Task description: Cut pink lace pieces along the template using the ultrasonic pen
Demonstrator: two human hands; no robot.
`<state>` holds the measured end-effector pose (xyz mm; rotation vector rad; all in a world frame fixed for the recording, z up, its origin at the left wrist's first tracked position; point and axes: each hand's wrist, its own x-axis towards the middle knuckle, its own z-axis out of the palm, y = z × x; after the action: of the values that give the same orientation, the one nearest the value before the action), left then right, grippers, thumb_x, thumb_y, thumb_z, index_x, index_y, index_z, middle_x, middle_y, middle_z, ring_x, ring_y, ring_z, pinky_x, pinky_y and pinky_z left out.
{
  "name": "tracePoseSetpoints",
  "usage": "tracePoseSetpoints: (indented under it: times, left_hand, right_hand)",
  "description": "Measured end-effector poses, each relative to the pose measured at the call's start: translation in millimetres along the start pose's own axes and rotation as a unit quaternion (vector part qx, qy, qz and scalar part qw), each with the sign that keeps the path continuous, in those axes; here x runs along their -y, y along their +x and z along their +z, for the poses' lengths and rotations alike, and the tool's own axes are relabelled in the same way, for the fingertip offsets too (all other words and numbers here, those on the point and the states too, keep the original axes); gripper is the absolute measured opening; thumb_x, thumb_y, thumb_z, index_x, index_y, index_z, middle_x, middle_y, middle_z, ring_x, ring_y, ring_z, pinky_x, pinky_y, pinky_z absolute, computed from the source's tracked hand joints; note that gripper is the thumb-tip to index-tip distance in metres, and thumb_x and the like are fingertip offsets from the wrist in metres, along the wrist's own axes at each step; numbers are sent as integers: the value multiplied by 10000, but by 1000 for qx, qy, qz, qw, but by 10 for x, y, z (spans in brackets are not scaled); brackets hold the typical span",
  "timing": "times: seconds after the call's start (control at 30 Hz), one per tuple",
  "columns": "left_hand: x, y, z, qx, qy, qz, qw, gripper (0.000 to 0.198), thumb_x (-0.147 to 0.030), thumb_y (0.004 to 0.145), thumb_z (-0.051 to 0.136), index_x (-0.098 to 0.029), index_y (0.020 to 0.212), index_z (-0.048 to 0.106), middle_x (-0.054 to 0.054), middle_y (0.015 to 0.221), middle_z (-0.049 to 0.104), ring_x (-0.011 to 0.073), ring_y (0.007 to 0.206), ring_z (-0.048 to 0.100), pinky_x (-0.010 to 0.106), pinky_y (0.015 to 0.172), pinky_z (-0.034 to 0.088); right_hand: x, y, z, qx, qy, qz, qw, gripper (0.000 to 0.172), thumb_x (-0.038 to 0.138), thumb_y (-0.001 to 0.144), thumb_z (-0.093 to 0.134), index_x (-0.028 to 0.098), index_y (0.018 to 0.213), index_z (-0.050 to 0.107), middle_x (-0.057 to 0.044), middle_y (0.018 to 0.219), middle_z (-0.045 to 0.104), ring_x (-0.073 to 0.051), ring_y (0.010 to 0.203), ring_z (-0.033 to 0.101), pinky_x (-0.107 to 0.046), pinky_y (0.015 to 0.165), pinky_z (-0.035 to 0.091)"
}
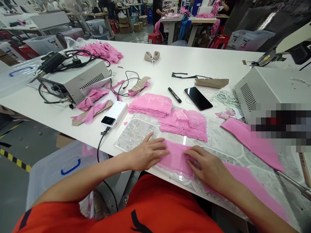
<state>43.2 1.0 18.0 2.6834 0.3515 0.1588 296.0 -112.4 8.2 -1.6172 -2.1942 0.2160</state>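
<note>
A pink fabric piece with a lacy lower edge (176, 160) lies on the clear marbled mat (138, 132) at the table's front edge. My left hand (148, 153) rests on its left side, fingers spread and flat. Over its right side, my right hand (204, 163) has bent fingers, with thumb and fingertips close together on the cloth. Just behind are two stacks of pink lace-edged pieces, a left stack (150, 105) and a right stack (184, 124). A larger pink fabric piece (252, 187) lies partly under my right forearm.
Left of the stacks are a white power bank (115, 114) with a cable and a grey box (80, 79) with a corded tool. A phone (198, 98), marker (174, 94) and glasses (189, 76) lie behind. Folded pink fabric (252, 139) and a machine (274, 90) are right.
</note>
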Motion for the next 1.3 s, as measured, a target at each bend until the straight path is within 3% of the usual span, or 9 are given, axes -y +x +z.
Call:
tracePoseSetpoints:
  times: [0.2,0.27,0.37,0.5,0.73,0.9,1.03,1.17,1.3]
  left_hand:
    - [101,-193,-265,-8,28,32,999,193,-118,782,453,-193,731,624,63,874,649,205,1057,605,524,1211,51]
    - [93,-235,-296,-20,28,23,999,173,-130,754,456,-200,689,600,62,864,658,200,1016,611,507,1213,86]
    - [44,-229,-213,-31,10,36,999,229,-168,839,462,-192,927,672,98,1085,694,213,1167,586,483,1221,83]
    - [4,-152,19,5,21,59,998,395,-361,979,482,-207,1335,555,101,1467,492,240,1425,367,496,1225,10]
    - [61,-97,104,34,80,73,994,392,-392,1007,448,-236,1350,555,65,1514,429,222,1462,292,511,1214,-63]
    - [48,-62,-15,47,100,111,988,411,-332,981,509,-249,1383,520,92,1513,422,246,1445,328,546,1211,-23]
    - [157,48,-80,21,126,153,980,498,-295,950,549,-300,1439,455,67,1482,472,244,1402,407,525,1225,46]
    - [190,417,-39,-9,96,226,969,550,-206,942,488,-333,1471,406,9,1428,541,220,1340,491,447,1238,120]
    - [-146,1014,103,9,54,294,954,447,-169,1002,384,-248,1433,467,40,1416,553,206,1390,425,432,1233,137]
  right_hand:
    - [-33,-9,9,14,-5,20,1000,212,185,877,483,216,1002,651,-70,1007,682,-177,789,667,-301,670,563]
    - [-29,-4,-2,15,-1,21,1000,215,182,866,491,214,998,658,-71,1007,685,-179,791,672,-303,668,571]
    - [-24,-29,11,-9,-9,13,1000,235,205,857,514,220,1040,661,-75,1028,686,-189,804,685,-308,655,582]
    - [-79,-136,97,-45,-26,-15,999,279,265,834,561,256,1093,665,-80,1066,683,-204,851,694,-324,703,598]
    - [-242,-371,93,-111,-30,-16,993,282,324,872,521,288,1122,646,-69,1098,685,-205,876,712,-303,662,611]
    - [-294,-822,-208,-176,-6,115,978,258,371,899,533,288,1114,648,-55,1041,712,-207,891,707,-319,732,596]
    - [-266,-1371,-393,-231,5,288,929,164,336,886,578,245,964,690,-55,920,725,-177,763,688,-298,671,571]
    - [-223,-1836,-383,-308,-4,382,872,144,308,886,582,230,912,701,-56,904,726,-190,828,692,-313,711,566]
    - [-211,-2055,-293,-340,13,392,854,142,285,886,585,240,926,713,-56,918,722,-190,862,690,-305,716,556]
